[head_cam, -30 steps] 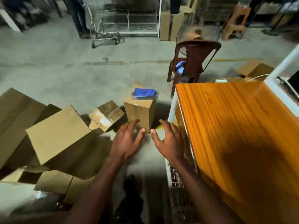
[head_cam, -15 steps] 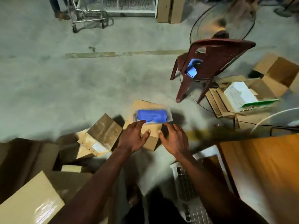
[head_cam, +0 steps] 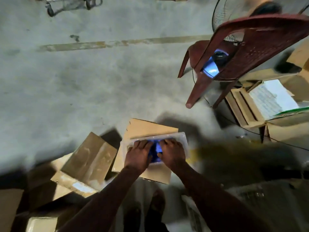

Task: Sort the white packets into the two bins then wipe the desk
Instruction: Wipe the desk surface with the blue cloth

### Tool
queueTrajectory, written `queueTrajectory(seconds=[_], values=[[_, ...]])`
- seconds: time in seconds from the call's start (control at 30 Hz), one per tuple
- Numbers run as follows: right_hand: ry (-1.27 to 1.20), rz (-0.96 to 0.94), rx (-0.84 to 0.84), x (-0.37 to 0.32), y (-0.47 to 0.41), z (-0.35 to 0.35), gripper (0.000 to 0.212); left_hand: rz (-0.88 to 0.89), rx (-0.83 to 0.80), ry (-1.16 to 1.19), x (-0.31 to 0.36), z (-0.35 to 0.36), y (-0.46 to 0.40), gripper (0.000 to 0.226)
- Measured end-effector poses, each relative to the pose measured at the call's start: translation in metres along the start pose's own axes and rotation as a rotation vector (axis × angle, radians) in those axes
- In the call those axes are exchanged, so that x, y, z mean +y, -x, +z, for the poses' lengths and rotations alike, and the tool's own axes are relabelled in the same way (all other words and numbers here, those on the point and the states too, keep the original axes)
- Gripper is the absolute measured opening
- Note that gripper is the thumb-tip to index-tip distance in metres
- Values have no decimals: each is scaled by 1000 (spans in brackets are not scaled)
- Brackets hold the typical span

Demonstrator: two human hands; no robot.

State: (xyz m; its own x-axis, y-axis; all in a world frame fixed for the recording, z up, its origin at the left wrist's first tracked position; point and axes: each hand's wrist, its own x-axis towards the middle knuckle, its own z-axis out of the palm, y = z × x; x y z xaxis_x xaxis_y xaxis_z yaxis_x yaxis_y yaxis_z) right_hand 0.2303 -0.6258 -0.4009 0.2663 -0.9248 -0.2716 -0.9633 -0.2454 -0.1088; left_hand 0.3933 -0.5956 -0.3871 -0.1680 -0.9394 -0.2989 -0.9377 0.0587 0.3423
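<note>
A clear plastic tray (head_cam: 181, 139) sits on top of an upright cardboard box (head_cam: 150, 128) on the concrete floor, with a blue cloth (head_cam: 156, 150) inside it. My left hand (head_cam: 138, 154) and my right hand (head_cam: 172, 154) are side by side in the tray. Their fingers are curled down into the cloth and cover most of it. No white packets or bins can be made out, and the view is motion-blurred.
A dark red plastic chair (head_cam: 250, 39) stands at the upper right with a fan behind it. An open carton (head_cam: 267, 97) with white paper lies under it to the right. Tumbled cardboard boxes (head_cam: 90, 161) lie to my left. Cart wheels (head_cam: 66, 4) show at the top.
The view swung down and left, away from the orange desk. Both hands went from hovering in front of the box to down into the tray, onto the blue cloth.
</note>
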Motion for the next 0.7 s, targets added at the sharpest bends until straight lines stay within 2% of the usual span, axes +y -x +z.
queueTrajectory(seconds=[0.1, 0.2, 0.33, 0.43, 0.5, 0.53, 0.63, 0.7], values=[[58, -27, 65, 2, -7, 9, 35, -19, -4, -126, -2, 6, -6, 49], [6, -34, 122, 0, 0, -9, 35, 6, 84, -80, 1, -15, -1, 41], [-109, -4, 235, -8, 33, -74, 36, 158, 315, -61, 9, -64, 17, 35], [-277, 51, 303, -12, 74, -137, 42, 238, 408, 50, 28, -121, 36, 36], [-437, 150, 345, -11, 111, -181, 43, 265, 399, 229, 48, -160, 50, 47], [-536, 213, 350, -10, 132, -201, 37, 262, 370, 357, 60, -177, 60, 56], [-793, 320, 375, -3, 192, -250, 20, 150, 138, 928, 112, -225, 93, 80], [-922, 368, 440, 5, 238, -275, 29, 97, -83, 1194, 156, -245, 120, 63]])
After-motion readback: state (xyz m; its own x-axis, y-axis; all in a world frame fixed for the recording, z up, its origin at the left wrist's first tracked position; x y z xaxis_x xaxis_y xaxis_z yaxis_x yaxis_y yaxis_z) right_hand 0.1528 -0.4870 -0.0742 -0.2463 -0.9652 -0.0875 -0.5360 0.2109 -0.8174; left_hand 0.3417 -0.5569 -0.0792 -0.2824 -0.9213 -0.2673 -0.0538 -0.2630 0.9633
